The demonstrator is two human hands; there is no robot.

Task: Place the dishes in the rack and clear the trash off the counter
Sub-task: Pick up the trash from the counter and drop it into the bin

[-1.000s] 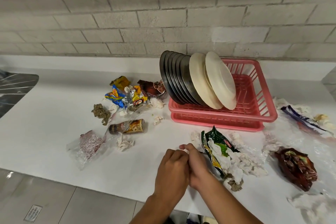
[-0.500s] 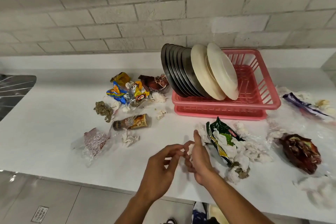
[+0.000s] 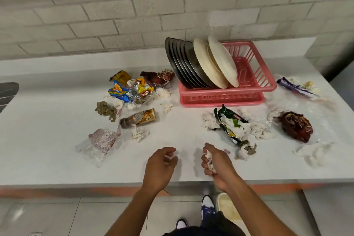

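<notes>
Parted now, left hand [image 3: 160,165] and right hand [image 3: 217,163], after meeting fingertip to fingertip half a second back. Right: clenched round a crumpled tissue wad [image 3: 209,160] above the counter [image 3: 47,140] front edge. Left: loosely curled, white speck at the fingertips, can't tell if pinched. Steel plates [image 3: 181,65] and cream plates [image 3: 218,63] leaning in the pink rack [image 3: 256,80]; wrappers [image 3: 132,88] and green packet [image 3: 229,120] strewn across the counter.

One view only: wide-angle head camera, looking forward and down across the white counter [image 3: 47,140] toward the brick wall [image 3: 95,15]. Close in, counter fills mid-frame; floor [image 3: 57,216] and shoes [image 3: 207,205] at bottom edge.
</notes>
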